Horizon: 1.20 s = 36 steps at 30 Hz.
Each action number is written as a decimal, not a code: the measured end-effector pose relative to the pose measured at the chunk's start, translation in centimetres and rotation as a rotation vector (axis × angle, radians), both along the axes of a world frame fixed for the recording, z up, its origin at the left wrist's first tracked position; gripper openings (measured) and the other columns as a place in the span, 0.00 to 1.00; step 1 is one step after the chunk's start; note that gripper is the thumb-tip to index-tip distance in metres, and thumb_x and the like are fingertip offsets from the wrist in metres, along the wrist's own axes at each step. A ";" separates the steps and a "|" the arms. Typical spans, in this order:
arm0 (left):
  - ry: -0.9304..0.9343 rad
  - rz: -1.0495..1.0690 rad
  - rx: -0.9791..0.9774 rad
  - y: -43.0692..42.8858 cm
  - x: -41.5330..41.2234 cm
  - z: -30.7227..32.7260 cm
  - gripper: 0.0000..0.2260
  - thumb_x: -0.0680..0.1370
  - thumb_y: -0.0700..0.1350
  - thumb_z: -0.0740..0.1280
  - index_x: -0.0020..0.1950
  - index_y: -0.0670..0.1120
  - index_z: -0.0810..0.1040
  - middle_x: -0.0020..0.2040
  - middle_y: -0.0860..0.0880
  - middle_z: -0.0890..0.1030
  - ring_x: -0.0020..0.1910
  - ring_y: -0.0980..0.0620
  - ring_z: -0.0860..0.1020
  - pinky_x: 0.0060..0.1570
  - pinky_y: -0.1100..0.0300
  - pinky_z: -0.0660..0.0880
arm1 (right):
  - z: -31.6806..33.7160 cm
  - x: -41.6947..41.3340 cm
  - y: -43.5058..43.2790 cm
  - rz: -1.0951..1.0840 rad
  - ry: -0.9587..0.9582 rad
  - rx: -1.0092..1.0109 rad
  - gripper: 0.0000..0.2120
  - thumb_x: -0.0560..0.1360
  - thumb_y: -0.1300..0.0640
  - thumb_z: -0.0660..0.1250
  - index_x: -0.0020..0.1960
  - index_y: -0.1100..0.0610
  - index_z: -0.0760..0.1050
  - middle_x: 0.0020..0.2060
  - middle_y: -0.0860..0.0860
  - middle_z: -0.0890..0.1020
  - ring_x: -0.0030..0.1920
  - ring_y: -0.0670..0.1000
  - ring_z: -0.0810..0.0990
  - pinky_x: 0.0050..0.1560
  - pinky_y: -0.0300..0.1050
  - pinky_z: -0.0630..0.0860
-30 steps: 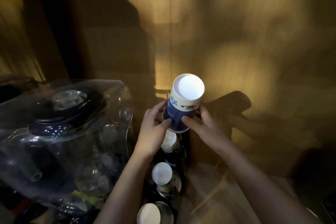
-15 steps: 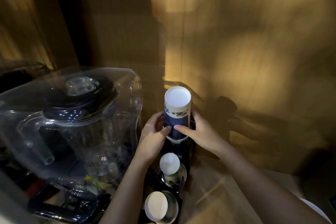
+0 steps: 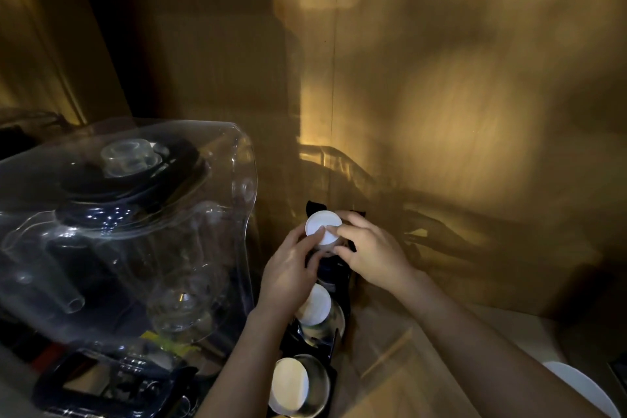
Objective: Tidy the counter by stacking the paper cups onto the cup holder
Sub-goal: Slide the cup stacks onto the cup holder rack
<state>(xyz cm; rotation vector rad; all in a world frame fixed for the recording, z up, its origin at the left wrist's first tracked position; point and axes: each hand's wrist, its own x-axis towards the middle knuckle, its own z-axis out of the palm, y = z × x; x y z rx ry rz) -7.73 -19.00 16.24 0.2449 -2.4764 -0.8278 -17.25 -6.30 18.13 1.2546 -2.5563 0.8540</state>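
An upside-down paper cup (image 3: 322, 226) with a white bottom sits low in the far slot of the black cup holder (image 3: 342, 285). My left hand (image 3: 290, 268) grips its left side and my right hand (image 3: 369, 251) its right side, fingertips on the white bottom. Two more inverted cups stand in the holder's nearer slots: the middle cup (image 3: 315, 307) and the near cup (image 3: 290, 383). The cup's blue wall is hidden by my hands and the holder.
A large clear blender jar (image 3: 129, 231) with a black lid stands close on the left, on a black base (image 3: 101, 383). A wooden wall rises right behind the holder. A white plate edge (image 3: 583, 387) shows at the lower right on the wooden counter.
Both hands have lowered the cup from a raised, tilted position down onto the holder's far slot. The view has shifted with it.
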 end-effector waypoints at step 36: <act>-0.383 -0.732 -0.064 23.4 -5.0 -6.0 0.29 0.72 0.54 0.69 0.69 0.47 0.64 0.68 0.46 0.69 0.67 0.48 0.65 0.62 0.62 0.59 | -6.9 3.2 28.5 -0.752 -0.263 0.031 0.18 0.75 0.50 0.63 0.62 0.55 0.71 0.59 0.53 0.76 0.58 0.54 0.75 0.56 0.47 0.70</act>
